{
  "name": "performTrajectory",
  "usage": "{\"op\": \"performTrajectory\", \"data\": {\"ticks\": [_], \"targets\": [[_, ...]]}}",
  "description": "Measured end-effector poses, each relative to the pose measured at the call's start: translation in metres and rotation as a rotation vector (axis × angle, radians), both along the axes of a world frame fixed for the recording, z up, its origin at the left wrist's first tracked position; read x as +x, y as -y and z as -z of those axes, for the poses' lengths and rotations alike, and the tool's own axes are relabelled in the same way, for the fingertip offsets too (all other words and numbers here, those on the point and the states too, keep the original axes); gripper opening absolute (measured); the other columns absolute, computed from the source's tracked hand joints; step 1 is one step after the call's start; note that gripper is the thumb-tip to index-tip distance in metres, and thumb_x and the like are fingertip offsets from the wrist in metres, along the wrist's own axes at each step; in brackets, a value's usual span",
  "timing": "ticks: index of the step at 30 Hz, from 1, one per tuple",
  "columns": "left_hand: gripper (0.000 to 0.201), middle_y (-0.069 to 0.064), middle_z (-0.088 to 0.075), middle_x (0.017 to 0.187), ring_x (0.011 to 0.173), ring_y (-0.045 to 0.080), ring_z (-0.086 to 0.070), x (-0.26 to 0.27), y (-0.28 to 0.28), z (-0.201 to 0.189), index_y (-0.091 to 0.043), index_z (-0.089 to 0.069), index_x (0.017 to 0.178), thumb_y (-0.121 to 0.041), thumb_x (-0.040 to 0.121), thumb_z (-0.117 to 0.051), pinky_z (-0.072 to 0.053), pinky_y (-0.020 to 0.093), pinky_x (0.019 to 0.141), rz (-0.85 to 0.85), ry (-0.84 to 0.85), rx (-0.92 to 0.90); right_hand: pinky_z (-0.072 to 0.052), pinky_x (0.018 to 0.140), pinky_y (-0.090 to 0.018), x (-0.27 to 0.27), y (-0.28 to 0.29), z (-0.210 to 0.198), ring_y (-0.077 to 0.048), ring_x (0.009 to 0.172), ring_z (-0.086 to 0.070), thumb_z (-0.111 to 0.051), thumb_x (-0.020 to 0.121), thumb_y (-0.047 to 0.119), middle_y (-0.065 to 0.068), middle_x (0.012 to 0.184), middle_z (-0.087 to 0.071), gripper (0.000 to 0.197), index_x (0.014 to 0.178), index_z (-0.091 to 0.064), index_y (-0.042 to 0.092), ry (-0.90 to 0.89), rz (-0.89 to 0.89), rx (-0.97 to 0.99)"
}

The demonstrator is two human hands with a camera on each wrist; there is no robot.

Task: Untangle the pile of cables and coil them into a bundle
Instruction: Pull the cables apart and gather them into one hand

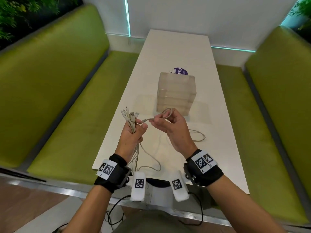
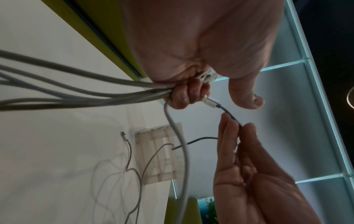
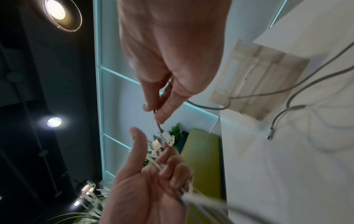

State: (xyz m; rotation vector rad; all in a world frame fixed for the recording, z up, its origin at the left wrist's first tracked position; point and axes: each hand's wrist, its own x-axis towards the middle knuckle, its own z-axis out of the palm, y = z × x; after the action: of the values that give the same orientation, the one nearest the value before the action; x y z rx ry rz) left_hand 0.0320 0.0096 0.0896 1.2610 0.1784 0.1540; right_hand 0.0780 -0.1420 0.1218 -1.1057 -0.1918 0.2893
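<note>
Left hand [image 1: 133,133] raised over the near end of the white surface [image 1: 218,115], fingers [image 2: 188,94] curled round a gathered bunch of pale cables [image 1: 132,125]. Connector ends fan out above the fist; the cable lengths hang below it toward the near edge, slack and not yet wound.

Right hand [image 1: 171,126] just right of the left. Thumb and fingertips [image 3: 162,112] pinch a single cable [image 1: 165,113] a short way behind its plug [image 2: 209,102], which sits at the left hand's fingers. It appears to be on its way into the bunch, though whether the left hand already grips it is hard to tell. This cable loops over the right hand and trails onto the surface to the right.

One more plug end [image 3: 270,134] lies loose on the surface; which cable it belongs to is unclear.

Translucent box [image 1: 175,95] stands farther along the surface, apart from the cables.

Progress, judged: sorting mostly done, ends collected in one fist. Left to do: take in the last cable, then coil the hanging lengths into a bundle.
</note>
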Motion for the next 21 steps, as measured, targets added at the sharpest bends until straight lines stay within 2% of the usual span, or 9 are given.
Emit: {"op": "performTrajectory", "data": {"ticks": [4,8,11,13,15,17,18,19,21], "targets": [[0.040,-0.011,-0.040,0.063,0.047,0.004,-0.033,0.001,0.005,-0.003,-0.013,-0.046,0.111,-0.033,0.081,-0.064,-0.031,0.019,0.047,-0.068,-0.033,-0.016,-0.052,0.091,-0.039,-0.008,-0.007,0.001,-0.036,0.098,-0.068,-0.062,0.081,-0.015,-0.009,0.082,-0.060,0.031,0.077,-0.047,0.012,0.058,0.093,0.051],[0.037,-0.001,-0.039,0.070,0.048,0.005,-0.030,0.001,0.012,-0.009,-0.009,-0.053,0.106,-0.041,0.088,-0.055,-0.026,0.019,0.047,-0.021,-0.042,-0.088,-0.052,0.091,-0.041,-0.014,-0.014,0.003,-0.035,0.098,-0.068,-0.063,0.079,-0.017,-0.012,0.084,-0.062,0.031,0.078,-0.046,0.009,0.091,0.051,0.040],[0.030,0.001,-0.050,0.071,0.056,0.003,-0.047,0.004,0.018,-0.012,-0.014,-0.053,0.088,-0.040,0.097,-0.041,-0.039,0.018,0.055,-0.022,-0.073,-0.065,-0.052,0.077,-0.034,-0.023,-0.021,0.011,-0.020,0.078,-0.063,-0.069,0.077,-0.012,-0.009,0.081,-0.061,0.027,0.079,-0.049,0.007,0.100,-0.018,-0.106],[0.030,-0.002,-0.044,0.068,0.053,0.003,-0.040,0.002,0.019,-0.011,-0.015,-0.049,0.083,-0.035,0.101,-0.037,-0.036,0.017,0.053,-0.049,-0.087,-0.024,-0.047,0.071,-0.030,-0.023,-0.019,0.013,-0.016,0.072,-0.054,-0.075,0.076,0.000,-0.003,0.078,-0.055,0.026,0.082,-0.051,0.008,0.090,0.008,-0.255],[0.030,-0.004,-0.044,0.069,0.052,0.003,-0.033,0.002,0.015,-0.010,-0.014,-0.050,0.085,-0.034,0.101,-0.036,-0.032,0.016,0.049,-0.084,-0.088,-0.016,-0.043,0.070,-0.026,-0.020,-0.012,0.012,-0.013,0.074,-0.048,-0.083,0.072,0.018,0.002,0.088,-0.051,0.038,0.095,-0.053,0.017,0.041,0.080,-0.482],[0.028,-0.004,-0.055,0.072,0.051,0.004,-0.034,0.003,0.010,-0.010,-0.014,-0.052,0.089,-0.033,0.102,-0.036,-0.031,0.017,0.049,-0.087,-0.097,-0.047,-0.044,0.078,-0.022,-0.018,-0.004,0.009,-0.012,0.091,-0.050,-0.086,0.067,0.027,0.005,0.113,-0.043,0.070,0.123,-0.044,0.028,0.081,0.098,-0.702],[0.027,-0.004,-0.060,0.074,0.051,0.004,-0.035,0.004,0.008,-0.011,-0.015,-0.053,0.090,-0.033,0.102,-0.036,-0.031,0.017,0.049,-0.078,-0.093,-0.055,-0.044,0.089,-0.024,-0.015,0.000,0.010,-0.013,0.106,-0.048,-0.086,0.067,0.027,0.006,0.126,-0.036,0.081,0.133,-0.039,0.030,0.171,0.039,-0.795],[0.027,-0.004,-0.063,0.073,0.051,0.005,-0.036,0.005,0.007,-0.012,-0.015,-0.053,0.090,-0.032,0.102,-0.036,-0.031,0.018,0.048,-0.068,-0.085,-0.056,-0.039,0.100,-0.029,-0.014,0.001,0.012,-0.015,0.122,-0.040,-0.084,0.069,0.027,0.006,0.136,-0.030,0.079,0.135,-0.041,0.030,0.279,-0.054,-0.878],[0.028,-0.004,-0.063,0.067,0.051,0.007,-0.038,0.004,0.007,-0.015,-0.016,-0.053,0.087,-0.031,0.102,-0.036,-0.031,0.019,0.048,-0.066,-0.071,-0.054,-0.027,0.113,-0.038,-0.013,0.001,0.015,-0.017,0.137,-0.025,-0.078,0.077,0.026,0.003,0.147,-0.030,0.043,0.116,-0.059,0.023,0.435,-0.213,-0.963]]}}
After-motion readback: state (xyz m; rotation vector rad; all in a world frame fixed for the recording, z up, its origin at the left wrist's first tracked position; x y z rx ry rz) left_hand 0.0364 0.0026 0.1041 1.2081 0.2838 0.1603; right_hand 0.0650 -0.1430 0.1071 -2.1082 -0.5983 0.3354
